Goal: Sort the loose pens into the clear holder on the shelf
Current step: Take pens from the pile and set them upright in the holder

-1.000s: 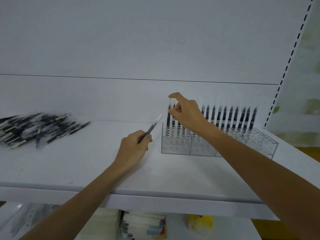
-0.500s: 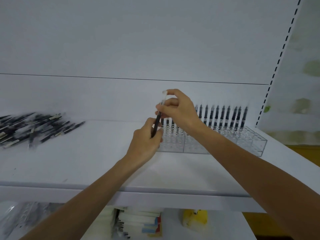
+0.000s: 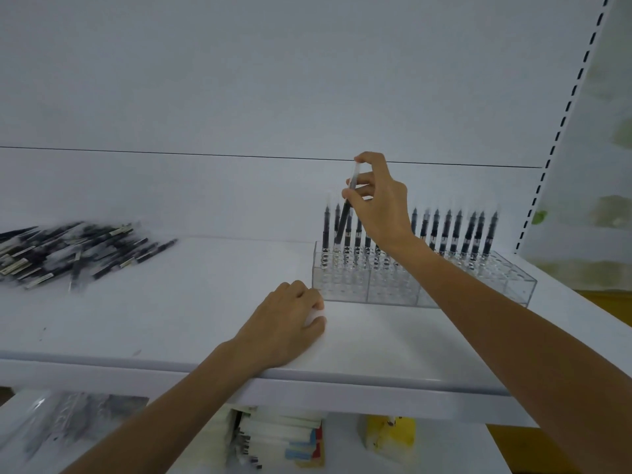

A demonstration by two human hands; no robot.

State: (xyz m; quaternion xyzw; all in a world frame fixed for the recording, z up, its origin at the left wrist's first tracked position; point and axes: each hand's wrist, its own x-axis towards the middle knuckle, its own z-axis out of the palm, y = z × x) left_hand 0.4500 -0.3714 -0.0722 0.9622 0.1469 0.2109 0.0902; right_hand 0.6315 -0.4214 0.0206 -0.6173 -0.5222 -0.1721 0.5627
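Observation:
A clear holder [image 3: 393, 292] with many round holes stands on the white shelf [image 3: 205, 323], right of centre. Several black pens [image 3: 455, 230] stand upright in its back row. My right hand [image 3: 379, 203] pinches one black pen [image 3: 345, 217] by its clear cap end, tilted, with its lower tip at the holder's back left holes. My left hand [image 3: 287, 326] rests on the shelf just left of the holder's front corner, fingers loosely curled and holding nothing. A pile of loose black pens [image 3: 68, 251] lies at the shelf's far left.
The shelf's back wall is plain white, with a slotted upright [image 3: 561, 124] at the right. Below the shelf's front edge a lower shelf holds packets of stationery [image 3: 273, 439], a yellow box [image 3: 390, 436] and clear bags [image 3: 68, 422].
The pen passed from my left hand to my right, which carried it over the holder's back left. My left hand dropped to the shelf, holding nothing.

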